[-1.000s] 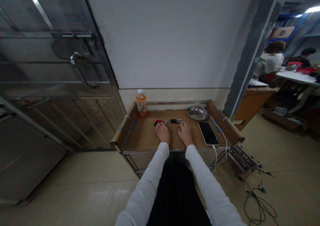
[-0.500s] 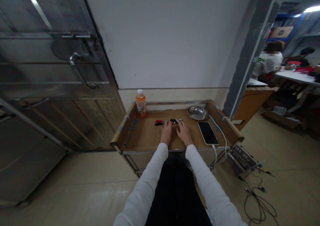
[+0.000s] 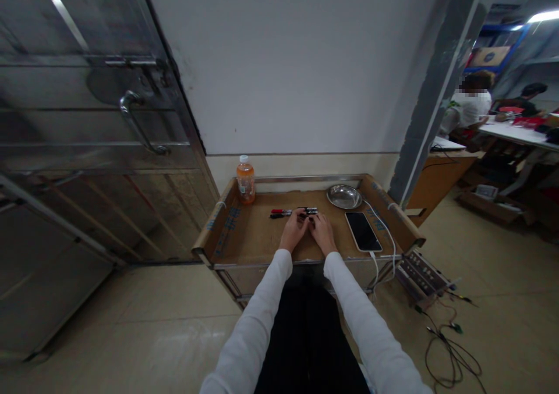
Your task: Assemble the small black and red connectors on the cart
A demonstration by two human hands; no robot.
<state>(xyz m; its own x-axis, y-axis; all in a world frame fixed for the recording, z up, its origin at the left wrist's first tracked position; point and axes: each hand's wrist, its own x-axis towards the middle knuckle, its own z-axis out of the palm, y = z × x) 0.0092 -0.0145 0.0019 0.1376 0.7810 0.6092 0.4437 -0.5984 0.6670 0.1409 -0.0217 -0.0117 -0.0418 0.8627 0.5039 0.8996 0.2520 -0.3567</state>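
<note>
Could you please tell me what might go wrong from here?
The left hand and right hand are close together by the pens, so one might nudge a pen aside. The white cable drops from the phone over the cart's front edge; the right sleeve catching it could pull the phone off.

Red and black marker pens (image 3: 276, 211) mid-frame, white-capped bottle (image 3: 246, 185) of orange drink, blue-printed brown cardboard (image 3: 253, 240), white sleeves (image 3: 267, 286) below

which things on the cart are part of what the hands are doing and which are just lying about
Seemingly in use:
- pens, by left hand and right hand

Lying about:
- bottle
- bowl
- phone
- cable
</note>
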